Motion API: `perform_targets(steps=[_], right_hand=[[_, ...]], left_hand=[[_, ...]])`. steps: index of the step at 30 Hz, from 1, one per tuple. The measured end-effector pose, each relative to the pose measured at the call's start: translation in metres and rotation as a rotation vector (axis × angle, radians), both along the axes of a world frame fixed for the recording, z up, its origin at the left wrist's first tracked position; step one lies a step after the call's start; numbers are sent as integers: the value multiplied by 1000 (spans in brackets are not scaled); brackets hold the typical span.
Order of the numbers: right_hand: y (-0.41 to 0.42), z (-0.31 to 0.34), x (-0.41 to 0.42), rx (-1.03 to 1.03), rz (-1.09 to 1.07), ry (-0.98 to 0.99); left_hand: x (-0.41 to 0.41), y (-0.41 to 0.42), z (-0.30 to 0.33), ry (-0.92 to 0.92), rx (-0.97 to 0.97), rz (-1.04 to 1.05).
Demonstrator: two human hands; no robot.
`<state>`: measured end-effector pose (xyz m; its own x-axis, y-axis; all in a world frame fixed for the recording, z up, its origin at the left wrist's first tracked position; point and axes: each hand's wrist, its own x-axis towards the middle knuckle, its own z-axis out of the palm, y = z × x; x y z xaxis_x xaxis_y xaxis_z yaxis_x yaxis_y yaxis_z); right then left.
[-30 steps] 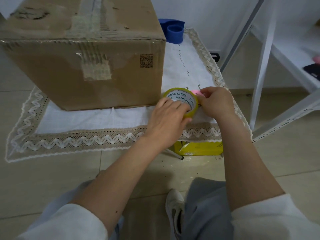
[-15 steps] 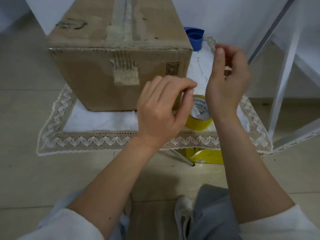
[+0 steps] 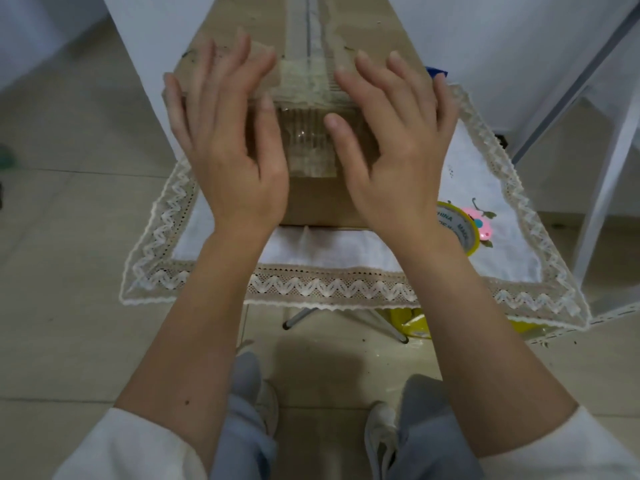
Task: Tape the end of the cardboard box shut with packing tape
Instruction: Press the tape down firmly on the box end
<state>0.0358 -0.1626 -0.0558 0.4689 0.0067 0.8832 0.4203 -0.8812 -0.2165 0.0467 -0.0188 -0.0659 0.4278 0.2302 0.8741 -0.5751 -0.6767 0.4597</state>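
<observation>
Both hands spread wide and empty: left hand (image 3: 228, 140) and right hand (image 3: 391, 143) flank the clear tape strip (image 3: 311, 147) on the box (image 3: 325, 202) at centre frame. To seal it well, I'd press flat from the seam outward, thumbs rubbing the strip over the top edge. Tape roll (image 3: 457, 230) lies on the counter (image 3: 329, 289), lower right of the box.

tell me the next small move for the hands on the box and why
Probably press both palms inward and smooth the tape strip flat over the box edge. The left hand and right hand lie open on either side of the strip on the cardboard box, neither with a grip on anything, and the tape looks wrinkled where it folds down the near face. The tape roll sits aside on the cloth.
</observation>
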Motion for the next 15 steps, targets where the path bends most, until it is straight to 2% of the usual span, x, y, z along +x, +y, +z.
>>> perform_targets(steps=[6,15], right_hand=[[3,-5,7,38,-23,17],[-1,-12,9,18,-17,-3]], left_hand=[[8,11,-7,36,149,2],[12,16,-12,27,187,10]])
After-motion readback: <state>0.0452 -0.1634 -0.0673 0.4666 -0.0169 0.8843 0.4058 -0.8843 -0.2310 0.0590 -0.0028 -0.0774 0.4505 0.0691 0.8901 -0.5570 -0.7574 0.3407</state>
